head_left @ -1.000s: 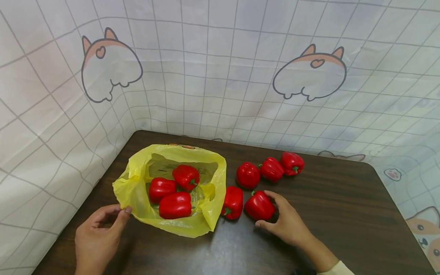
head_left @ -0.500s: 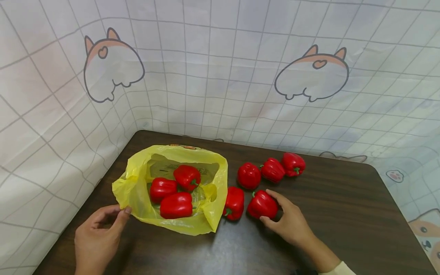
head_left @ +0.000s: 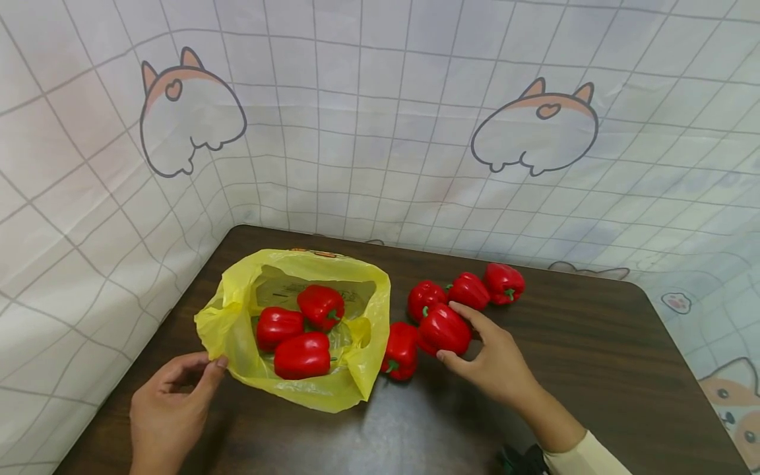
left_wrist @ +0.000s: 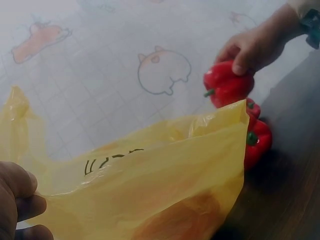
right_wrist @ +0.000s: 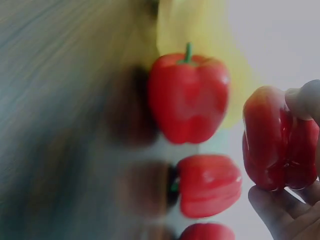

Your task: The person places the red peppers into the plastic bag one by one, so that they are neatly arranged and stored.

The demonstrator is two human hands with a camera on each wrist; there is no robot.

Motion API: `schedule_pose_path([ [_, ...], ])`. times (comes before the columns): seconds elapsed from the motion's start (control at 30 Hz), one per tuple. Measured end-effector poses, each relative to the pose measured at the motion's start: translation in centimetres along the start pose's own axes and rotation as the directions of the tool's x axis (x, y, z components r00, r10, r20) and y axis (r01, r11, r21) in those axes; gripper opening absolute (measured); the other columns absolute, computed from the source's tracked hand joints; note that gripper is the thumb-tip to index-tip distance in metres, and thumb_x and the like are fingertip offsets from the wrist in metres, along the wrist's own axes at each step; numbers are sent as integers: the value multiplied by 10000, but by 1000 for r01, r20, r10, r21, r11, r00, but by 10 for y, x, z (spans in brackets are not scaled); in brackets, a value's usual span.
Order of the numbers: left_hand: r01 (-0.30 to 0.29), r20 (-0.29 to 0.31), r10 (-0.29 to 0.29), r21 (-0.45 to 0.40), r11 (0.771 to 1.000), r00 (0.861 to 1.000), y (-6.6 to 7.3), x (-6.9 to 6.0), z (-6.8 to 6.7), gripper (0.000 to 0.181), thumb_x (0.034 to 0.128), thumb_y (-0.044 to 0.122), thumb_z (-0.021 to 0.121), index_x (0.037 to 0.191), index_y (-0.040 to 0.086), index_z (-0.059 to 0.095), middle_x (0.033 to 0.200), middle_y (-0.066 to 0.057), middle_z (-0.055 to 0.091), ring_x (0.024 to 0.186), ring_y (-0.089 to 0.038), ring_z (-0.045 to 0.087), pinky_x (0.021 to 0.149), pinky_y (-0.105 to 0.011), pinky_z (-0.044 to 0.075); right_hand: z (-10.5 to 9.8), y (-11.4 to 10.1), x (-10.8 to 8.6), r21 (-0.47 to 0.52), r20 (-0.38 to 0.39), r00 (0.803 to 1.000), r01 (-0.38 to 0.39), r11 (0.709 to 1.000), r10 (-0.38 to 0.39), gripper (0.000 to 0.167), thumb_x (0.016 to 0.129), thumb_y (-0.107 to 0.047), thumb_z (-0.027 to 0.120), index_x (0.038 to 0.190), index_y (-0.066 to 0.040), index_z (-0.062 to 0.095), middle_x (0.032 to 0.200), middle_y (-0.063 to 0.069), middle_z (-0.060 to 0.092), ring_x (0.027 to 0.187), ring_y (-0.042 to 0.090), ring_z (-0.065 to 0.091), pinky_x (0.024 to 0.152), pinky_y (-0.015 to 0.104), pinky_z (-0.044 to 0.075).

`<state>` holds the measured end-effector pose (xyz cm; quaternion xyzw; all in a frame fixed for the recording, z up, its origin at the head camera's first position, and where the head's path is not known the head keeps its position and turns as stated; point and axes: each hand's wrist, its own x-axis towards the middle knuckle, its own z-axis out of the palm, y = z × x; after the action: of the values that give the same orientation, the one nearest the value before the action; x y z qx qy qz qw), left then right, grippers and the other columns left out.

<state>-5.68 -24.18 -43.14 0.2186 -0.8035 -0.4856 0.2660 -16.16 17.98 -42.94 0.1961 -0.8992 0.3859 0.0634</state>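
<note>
The right hand [head_left: 501, 363] grips a red bell pepper [head_left: 444, 328] by its sides, above the table [head_left: 594, 369], right of the yellow plastic bag [head_left: 309, 389]. Glossy, probably light and firm, it may slip; its broad middle suits gripping. The left hand [head_left: 172, 402] pinches the bag's thin, limp-looking rim near the table's left edge.

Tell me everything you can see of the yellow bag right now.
The yellow bag is thin, crinkled and slightly see-through, apparently plastic, with dark print and, at the far rim, orange marks. It sits on the table, mouth wide open, with three peppers inside. The left hand pinches its near left edge. Another pepper lies at its right side; whether they touch is unclear.
</note>
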Motion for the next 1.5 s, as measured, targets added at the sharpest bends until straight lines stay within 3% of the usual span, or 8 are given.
schedule_pose_path([
  [0.4,21,7,-21,10,1000,1000,-2,1,0,211,838,217,883,963,81,781,766,151,711,675,-45,600,513,-178,447,10,-39,28,37,34,995,88,995,-89,782,806,-238,896,1485,-184,511,1340,2,619,1087,181,617,813,349,580],
  [0.63,31,13,-32,15,999,999,-1,1,0,216,841,224,881,969,83,780,773,142,713,686,-50,597,517,-181,451,18,-62,42,99,86,987,128,987,-137,781,811,-223,888,1489,-160,503,1296,16,632,1034,189,644,771,327,592],
  [0.8,12,8,-12,4,1000,1000,0,1,1,197,839,192,880,960,75,778,770,137,715,690,-45,602,519,-179,445,25,-75,52,110,127,977,156,982,-170,766,819,-227,875,1482,-130,505,1324,35,618,1067,198,623,796,365,595],
  [0.97,-22,0,22,4,1000,1000,1,0,1,173,838,169,879,945,76,780,765,129,719,694,-44,611,529,-176,441,36,-84,61,99,168,971,154,983,-169,743,828,-269,866,1470,-126,520,1323,0,618,1048,155,616,780,292,576],
  [1.13,-19,1,19,10,1000,1000,0,1,2,173,837,181,880,943,84,783,766,117,721,701,-50,610,541,-178,437,49,-92,70,108,219,959,159,981,-179,751,837,-293,860,1484,-152,506,1300,-46,628,1030,102,624,790,263,566],
  [1.37,-23,2,23,-1,1000,1000,1,0,3,171,835,168,881,939,77,780,758,126,717,684,-49,608,509,-185,434,67,-102,82,129,279,942,154,980,-184,779,847,-287,852,1514,-150,473,1360,-14,610,1086,144,630,856,370,580],
  [1.5,-32,1,32,-4,999,1000,3,-1,3,163,834,156,881,933,76,780,755,124,718,673,-58,606,494,-191,435,78,-106,87,126,295,935,165,978,-195,780,854,-297,846,1520,-144,468,1401,-2,588,1110,161,619,867,360,575],
])
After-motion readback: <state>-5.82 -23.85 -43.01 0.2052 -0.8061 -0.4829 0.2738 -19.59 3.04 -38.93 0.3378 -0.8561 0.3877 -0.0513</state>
